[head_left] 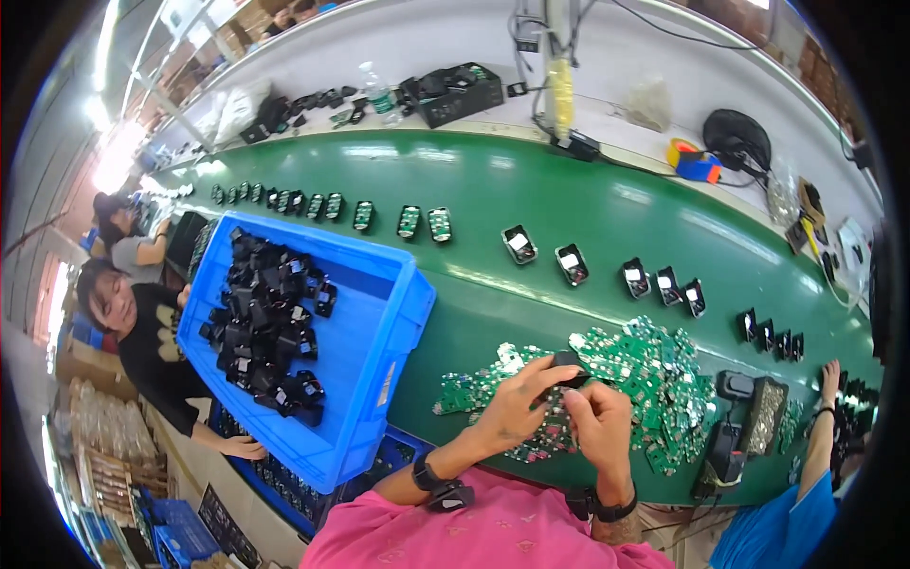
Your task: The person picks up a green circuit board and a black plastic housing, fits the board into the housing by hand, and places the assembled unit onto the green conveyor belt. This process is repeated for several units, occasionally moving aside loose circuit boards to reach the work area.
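My left hand (513,410) is closed round a small black plastic housing (568,360), held above the near edge of the green worktable. Close on its right, my right hand (604,427) has its thumb and fingers pinched together at the housing's lower side. What the right fingers grip is hidden. Below and beyond both hands spreads a heap of loose green circuit boards (664,384). Farther back, black housings (572,265) stand spaced out along the green tabletop (474,313).
Left of my hands stands a blue crate (398,327) of black housings. Black power tools (725,455) and a parts box (763,417) lie right. A person in black (161,346) stands left; a co-worker's arm (823,427) reaches in from the right. A tape roll (682,152) lies on the back ledge.
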A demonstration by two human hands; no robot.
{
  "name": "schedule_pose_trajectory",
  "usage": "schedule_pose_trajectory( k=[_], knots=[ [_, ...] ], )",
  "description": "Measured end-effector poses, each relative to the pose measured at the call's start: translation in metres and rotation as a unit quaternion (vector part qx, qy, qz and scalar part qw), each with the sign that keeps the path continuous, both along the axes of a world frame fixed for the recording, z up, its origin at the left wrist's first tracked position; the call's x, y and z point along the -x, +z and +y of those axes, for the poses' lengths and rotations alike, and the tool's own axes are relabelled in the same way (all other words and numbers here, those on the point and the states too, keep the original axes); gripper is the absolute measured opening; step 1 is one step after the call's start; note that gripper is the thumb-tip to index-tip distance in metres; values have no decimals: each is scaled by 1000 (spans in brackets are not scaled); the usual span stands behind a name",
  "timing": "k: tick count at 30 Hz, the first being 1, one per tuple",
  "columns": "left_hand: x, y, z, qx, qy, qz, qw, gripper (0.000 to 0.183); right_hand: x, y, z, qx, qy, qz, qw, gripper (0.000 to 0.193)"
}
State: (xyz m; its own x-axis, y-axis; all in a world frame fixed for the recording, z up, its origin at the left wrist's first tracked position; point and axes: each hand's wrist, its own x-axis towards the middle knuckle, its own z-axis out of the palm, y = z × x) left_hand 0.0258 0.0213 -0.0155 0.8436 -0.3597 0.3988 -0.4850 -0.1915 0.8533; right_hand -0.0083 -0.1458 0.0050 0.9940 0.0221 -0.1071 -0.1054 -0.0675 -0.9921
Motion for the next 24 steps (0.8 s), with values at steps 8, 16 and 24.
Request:
schedule_pose_trajectory(
  k=[8,16,24],
  knots=[
    [2,-3,-5,74,32,67,995,59,8,3,17,86,-31,-68,993,22],
    [7,-4,7,48,54,115,991,51,-2,-3,29,162,-106,-162,968,26],
    [10,2,4,164,9,273,948,39,1,-7,26,272,-103,-178,940,31]
  ],
)
